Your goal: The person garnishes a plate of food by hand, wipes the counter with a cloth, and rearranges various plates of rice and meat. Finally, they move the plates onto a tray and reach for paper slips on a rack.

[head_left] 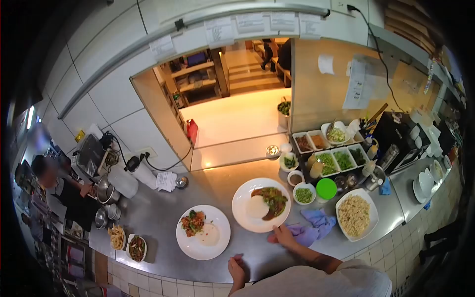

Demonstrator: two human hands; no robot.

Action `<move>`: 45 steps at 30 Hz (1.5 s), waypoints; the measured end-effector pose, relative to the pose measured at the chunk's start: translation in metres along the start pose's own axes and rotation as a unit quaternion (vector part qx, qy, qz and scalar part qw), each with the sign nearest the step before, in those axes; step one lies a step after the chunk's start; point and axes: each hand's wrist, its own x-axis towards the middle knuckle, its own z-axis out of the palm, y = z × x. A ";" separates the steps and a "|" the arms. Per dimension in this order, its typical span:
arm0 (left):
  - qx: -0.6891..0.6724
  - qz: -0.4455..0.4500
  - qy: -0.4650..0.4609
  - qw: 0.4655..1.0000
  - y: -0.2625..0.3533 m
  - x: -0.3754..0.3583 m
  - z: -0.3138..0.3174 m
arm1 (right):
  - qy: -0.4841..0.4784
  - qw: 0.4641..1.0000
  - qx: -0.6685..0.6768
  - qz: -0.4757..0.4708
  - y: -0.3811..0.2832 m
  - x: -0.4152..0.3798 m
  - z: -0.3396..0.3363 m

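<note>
My right hand (283, 236) is at the near rim of a round white plate (239, 214), its thumb against the edge and its fingers closed there. The plate holds a dome of white rice (257, 207) and dark saucy meat with greens (275, 200). Purple-blue cloths (316, 225) lie just right of that hand. My left hand (237, 270) hovers by the counter's front edge, loosely curled with fingers apart and nothing visible in it. Nearest to it is a second white plate (213, 250) with reddish chunky food (192, 223) and a pale mound beside it.
A square dish of fried rice (354, 216) stands right. Garnish trays (342, 159), a green-lidded tub (326, 189) and small bowls line the back right. Two food bowls, one with fries (117, 236), sit left. Another person (62, 185) works far left. A pass-through window (237, 133) opens ahead.
</note>
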 end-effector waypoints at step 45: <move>0.279 0.403 0.005 0.872 -0.034 -0.089 0.092 | -0.283 0.730 -0.514 -0.350 -0.023 -0.017 -0.138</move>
